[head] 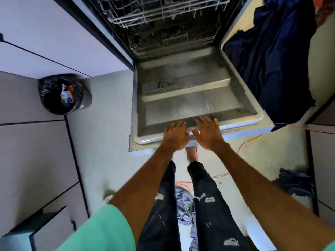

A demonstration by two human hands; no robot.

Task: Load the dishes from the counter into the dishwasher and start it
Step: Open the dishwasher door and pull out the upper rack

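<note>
The dishwasher stands open below me, its steel door (192, 100) folded down flat. Wire racks (163, 17) show inside the tub; the upper one is pulled partly out, and I see no dishes in them. My left hand (175, 136) and my right hand (208, 132) lie side by side over the door's near edge, palms down, fingers straight and spread. Neither holds anything. A grey detergent compartment (159, 86) sits in the door's inner panel.
A bin lined with a black bag (63, 95) stands on the floor to the left. Dark blue cloth (272, 66) hangs right of the door. An orange cable (250, 140) runs across the floor. More cloth lies between my legs (183, 201) and at right (295, 182).
</note>
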